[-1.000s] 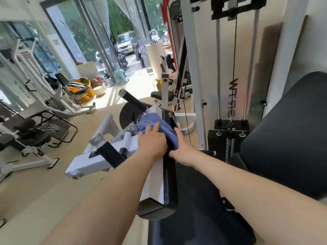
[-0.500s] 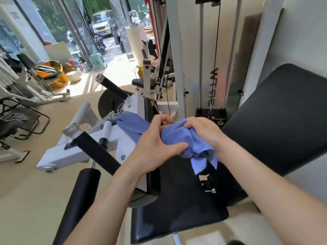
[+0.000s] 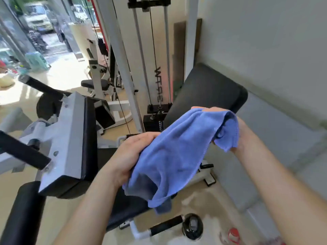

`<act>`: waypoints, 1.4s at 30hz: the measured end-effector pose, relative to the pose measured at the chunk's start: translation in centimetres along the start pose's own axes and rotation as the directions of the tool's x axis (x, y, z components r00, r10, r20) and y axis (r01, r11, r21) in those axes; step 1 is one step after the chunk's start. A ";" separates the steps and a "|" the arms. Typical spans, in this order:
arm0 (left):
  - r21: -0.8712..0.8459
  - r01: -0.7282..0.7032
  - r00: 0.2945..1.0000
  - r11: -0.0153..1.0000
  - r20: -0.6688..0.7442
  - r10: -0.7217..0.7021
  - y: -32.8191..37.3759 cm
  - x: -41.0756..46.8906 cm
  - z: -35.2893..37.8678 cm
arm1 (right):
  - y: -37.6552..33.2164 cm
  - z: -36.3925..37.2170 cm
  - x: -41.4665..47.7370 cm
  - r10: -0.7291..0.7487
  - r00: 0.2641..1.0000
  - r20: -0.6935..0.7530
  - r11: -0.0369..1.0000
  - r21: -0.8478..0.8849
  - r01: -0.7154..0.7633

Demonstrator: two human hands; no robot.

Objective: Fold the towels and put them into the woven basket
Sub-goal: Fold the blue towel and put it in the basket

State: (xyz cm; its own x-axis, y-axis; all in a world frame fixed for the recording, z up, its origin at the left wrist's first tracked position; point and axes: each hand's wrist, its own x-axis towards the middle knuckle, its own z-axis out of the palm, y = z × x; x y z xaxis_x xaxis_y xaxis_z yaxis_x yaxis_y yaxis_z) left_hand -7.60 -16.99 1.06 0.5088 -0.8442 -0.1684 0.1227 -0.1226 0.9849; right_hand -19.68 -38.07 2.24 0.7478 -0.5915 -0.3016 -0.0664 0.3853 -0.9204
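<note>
Blue towel (image 3: 178, 156) is now off the machine's white arm pad (image 3: 70, 138) where it lay a second ago, and hangs in the air between both hands, above the black seat of the bench (image 3: 123, 209). Left hand (image 3: 131, 156) is clamped on the towel's lower left side, fingers curled into the cloth. Right hand (image 3: 228, 128) is mostly hidden under the cloth but looks closed on the upper right edge, holding it higher. The towel is bunched and sagging, not flat, with one corner drooping low. So pickup looks done and folding hardly started; next likely step is finding corners and spreading it out. No woven basket in view. Frame is motion-blurred. A dark round object (image 3: 192, 227) sits on the floor below.
</note>
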 end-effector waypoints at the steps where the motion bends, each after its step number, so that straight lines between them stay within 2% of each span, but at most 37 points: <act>1: 0.059 0.019 0.999 0.998 0.036 -0.021 -0.6 0.2 1.2 | -0.3 -0.3 -1.1 -0.004 0.998 0.064 1.000 0.015 0.003; 2: 0.173 0.000 1.000 0.985 0.012 -0.002 -1.3 0.3 2.5 | -0.6 -1.0 -2.1 0.000 0.994 0.109 0.999 0.036 -0.004; 4: 0.365 -0.110 0.972 0.925 -0.156 0.177 -2.2 0.3 5.6 | -0.6 -2.0 -3.7 -0.007 0.982 0.187 0.991 0.131 -0.018; 5: 0.361 -0.183 0.937 0.915 -0.217 0.273 -2.4 -0.1 7.6 | -0.6 -2.3 -4.7 0.013 0.980 0.198 0.977 0.204 -0.055; 6: 0.317 -0.249 0.924 0.915 -0.206 0.323 -2.5 -0.6 9.6 | -0.3 -2.6 -5.7 0.027 0.974 0.226 0.965 0.248 -0.084; 8: 0.289 -0.317 0.931 0.904 -0.086 0.354 -2.6 -1.7 13.8 | 0.0 -4.0 -7.1 0.060 0.978 0.198 0.952 0.283 -0.116; 10: 0.282 -0.309 0.937 0.908 -0.076 0.342 -3.1 -2.5 17.1 | -0.2 -5.5 -8.8 0.065 0.989 0.133 0.952 0.288 -0.101; 13: 0.280 -0.294 0.940 0.914 -0.091 0.330 -3.7 -2.8 20.9 | -0.5 -8.4 -11.0 0.074 0.991 0.114 0.927 0.358 -0.110; 17: 0.261 -0.357 0.883 0.897 -0.220 0.415 -3.4 -3.1 24.8 | -1.0 -11.8 -14.2 0.027 0.999 0.041 0.905 0.423 -0.042; 19: 0.205 -0.361 0.891 0.910 -0.211 0.401 -2.7 -3.4 26.0 | -1.0 -14.2 -15.5 -0.005 0.998 -0.058 0.943 0.331 0.024; 20: 0.202 -0.371 0.893 0.906 -0.189 0.408 -2.4 -3.6 26.5 | -1.0 -15.5 -16.1 -0.032 0.991 -0.131 0.979 0.194 0.057; 21: 0.222 -0.391 0.888 0.893 -0.163 0.429 -2.1 -3.7 27.0 | -1.0 -17.1 -16.6 -0.084 0.975 -0.205 0.996 -0.015 0.082; 23: 0.275 -0.417 0.880 0.867 -0.116 0.460 -1.5 -4.0 28.3 | -1.1 -19.8 -18.7 -0.229 0.942 -0.247 0.890 -0.446 0.100; 24: 0.312 -0.421 0.882 0.852 -0.080 0.465 -1.1 -4.1 29.1 | -1.3 -20.9 -20.2 -0.275 0.942 -0.190 0.817 -0.564 0.125; 27: 0.450 -0.467 0.874 0.761 0.107 0.473 0.2 -4.9 31.8 | -2.2 -22.2 -25.3 -0.248 0.959 0.139 0.720 -0.635 0.279; 29: 0.515 -0.487 0.866 0.705 0.176 0.469 0.7 -5.7 33.9 | -1.6 -22.1 -27.5 -0.230 0.939 0.255 0.646 -0.682 0.343; 30: 0.542 -0.497 0.858 0.678 0.190 0.477 0.8 -6.2 34.9 | -0.9 -22.1 -27.9 -0.290 0.930 0.226 0.602 -0.713 0.360; 31: 0.572 -0.513 0.845 0.640 0.204 0.495 0.9 -6.8 35.8 | 0.0 -22.3 -28.0 -0.388 0.911 0.138 0.559 -0.751 0.352; 33: 0.632 -0.542 0.820 0.554 0.254 0.513 1.0 -8.0 37.2 | 1.3 -23.1 -28.5 -0.569 0.818 -0.080 0.514 -0.811 0.278; 35: 0.673 -0.541 0.829 0.504 0.325 0.456 1.0 -9.1 38.0 | 1.9 -24.6 -29.6 -0.646 0.736 -0.202 0.505 -0.836 0.215; 37: 0.670 -0.530 0.848 0.519 0.419 0.324 0.9 -9.9 38.4 | 1.9 -26.4 -31.5 -0.653 0.727 -0.212 0.456 -0.876 0.154; 39: 0.633 -0.521 0.838 0.573 0.506 0.202 0.5 -10.7 38.6 | 1.6 -28.2 -33.9 -0.612 0.763 -0.207 0.429 -0.898 0.100; 42: 0.527 -0.462 0.763 0.714 0.646 0.016 -0.2 -11.9 39.1 | 1.5 -31.2 -38.5 -0.536 0.802 -0.263 0.505 -0.861 0.055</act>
State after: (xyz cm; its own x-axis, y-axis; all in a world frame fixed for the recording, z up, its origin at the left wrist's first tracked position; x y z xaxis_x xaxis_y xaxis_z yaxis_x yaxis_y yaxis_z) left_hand -47.05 -27.30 4.45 -0.1606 -0.9833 -0.0860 -0.5965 0.0272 0.8022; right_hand -69.18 -36.83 4.70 0.4617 -0.8674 0.1858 -0.5614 -0.4479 -0.6958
